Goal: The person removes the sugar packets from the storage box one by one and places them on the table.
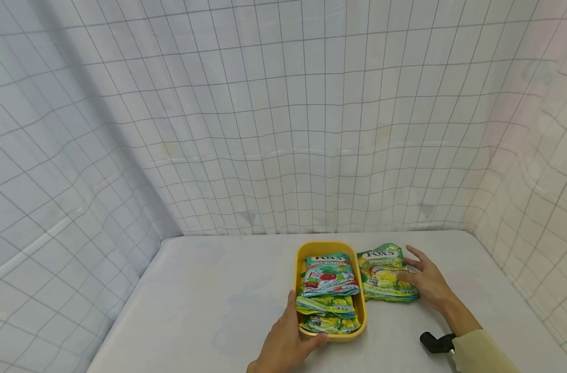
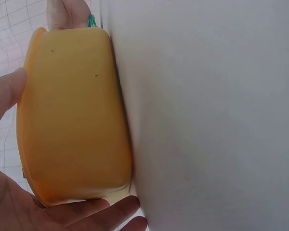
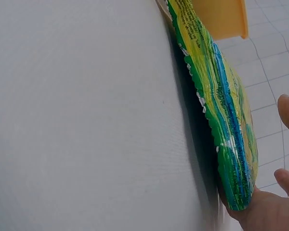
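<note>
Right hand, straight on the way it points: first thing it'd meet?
Likely the green Fox's bag, lying just right of the yellow container. The right hand is already at its edge; depth there is hard to judge.

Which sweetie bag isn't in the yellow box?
The green-and-yellow Fox's bag by the right hand. It's outside, beside the yellow box; the other bags in view are all inside it.

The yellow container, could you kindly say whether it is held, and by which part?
The left hand holds the yellow container by its near left corner.
</note>
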{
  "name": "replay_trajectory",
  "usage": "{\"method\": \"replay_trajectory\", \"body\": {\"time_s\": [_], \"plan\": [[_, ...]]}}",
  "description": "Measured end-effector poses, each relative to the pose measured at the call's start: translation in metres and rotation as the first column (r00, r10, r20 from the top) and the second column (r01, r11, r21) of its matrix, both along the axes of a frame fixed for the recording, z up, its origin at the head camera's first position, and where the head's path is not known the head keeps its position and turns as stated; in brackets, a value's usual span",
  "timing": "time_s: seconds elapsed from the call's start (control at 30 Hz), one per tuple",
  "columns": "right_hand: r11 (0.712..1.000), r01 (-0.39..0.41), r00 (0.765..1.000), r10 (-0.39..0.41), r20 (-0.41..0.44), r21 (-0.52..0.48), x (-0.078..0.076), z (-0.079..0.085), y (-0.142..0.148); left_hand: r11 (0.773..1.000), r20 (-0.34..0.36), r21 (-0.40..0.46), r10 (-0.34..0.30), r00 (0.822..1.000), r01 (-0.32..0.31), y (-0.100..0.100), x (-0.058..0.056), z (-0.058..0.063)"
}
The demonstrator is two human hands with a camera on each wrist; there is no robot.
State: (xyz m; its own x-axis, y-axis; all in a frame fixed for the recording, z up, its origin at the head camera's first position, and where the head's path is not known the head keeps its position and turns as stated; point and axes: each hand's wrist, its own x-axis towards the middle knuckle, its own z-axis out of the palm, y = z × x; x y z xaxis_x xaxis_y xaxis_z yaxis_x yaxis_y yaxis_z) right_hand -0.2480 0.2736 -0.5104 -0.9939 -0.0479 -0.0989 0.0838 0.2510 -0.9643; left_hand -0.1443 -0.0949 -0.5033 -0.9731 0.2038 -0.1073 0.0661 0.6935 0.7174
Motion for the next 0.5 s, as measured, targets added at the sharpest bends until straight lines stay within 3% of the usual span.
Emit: {"method": "replay_trajectory", "body": {"time_s": [0.33, 0.5], "plan": [[1.0, 0.012, 1.0, -0.012, -0.008, -0.009, 0.0006, 0.0, 0.003, 1.0, -0.001, 0.008, 0.001, 1.0, -0.001, 0.0, 0.0008, 0.0005], [0.999, 0.027, 1.0, -0.027, 0.0, 0.047, 0.0032, 0.0032, 0.0053, 1.0, -0.002, 0.005, 0.0, 1.0, 0.0, 0.0003, 0.0005, 0.0003]]}}
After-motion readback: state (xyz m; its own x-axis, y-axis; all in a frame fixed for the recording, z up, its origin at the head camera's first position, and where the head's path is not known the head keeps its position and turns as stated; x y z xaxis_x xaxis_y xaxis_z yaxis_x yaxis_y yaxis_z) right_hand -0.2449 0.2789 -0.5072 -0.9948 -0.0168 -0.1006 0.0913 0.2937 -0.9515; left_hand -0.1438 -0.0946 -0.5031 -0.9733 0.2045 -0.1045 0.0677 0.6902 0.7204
